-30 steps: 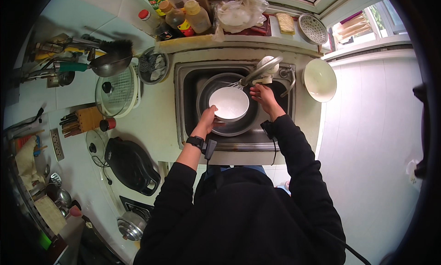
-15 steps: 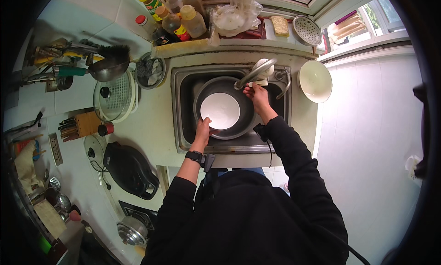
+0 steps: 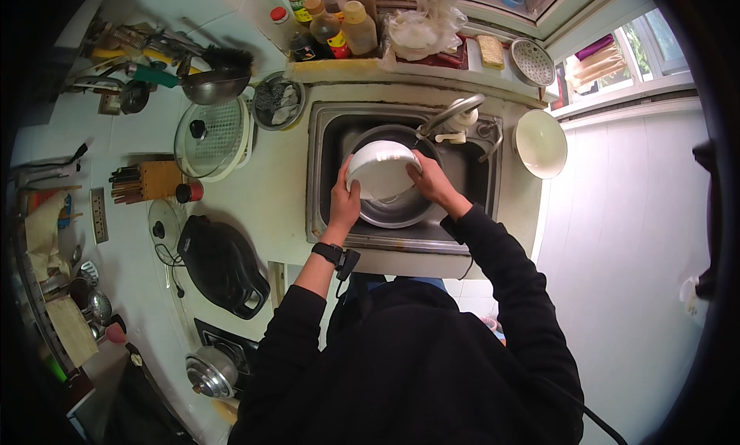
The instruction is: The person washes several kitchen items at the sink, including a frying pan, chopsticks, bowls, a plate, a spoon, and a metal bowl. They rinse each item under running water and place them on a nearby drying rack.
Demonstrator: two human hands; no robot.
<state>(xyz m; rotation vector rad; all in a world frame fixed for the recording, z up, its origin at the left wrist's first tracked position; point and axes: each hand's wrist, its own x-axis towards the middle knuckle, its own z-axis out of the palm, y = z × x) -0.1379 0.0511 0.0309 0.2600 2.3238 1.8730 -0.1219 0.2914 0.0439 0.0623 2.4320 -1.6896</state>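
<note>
Both my hands grip a white bowl (image 3: 378, 171), tilted over a grey metal basin (image 3: 401, 217) that sits in the steel sink (image 3: 482, 214). My left hand (image 3: 344, 198) holds the bowl's left side, its thumb on the near part. On the right side of the bowl, my right hand (image 3: 432, 179) closes round the rim. Water seems to run off the bowl's lower edge into the basin. The faucet (image 3: 455, 115) reaches over the basin from the back right, just beyond the bowl.
A pale bowl (image 3: 541, 144) stands on the counter right of the sink. To the left are a small pot with scrubbers (image 3: 277, 102), a lidded white colander (image 3: 212, 140), a knife block (image 3: 160, 181) and a black electric griddle (image 3: 223, 268). Bottles (image 3: 358, 28) line the back ledge.
My right hand has left the faucet handle and taken hold of the bowl. The bowl has gone from lying level to being tilted. The whole view has shifted a little.
</note>
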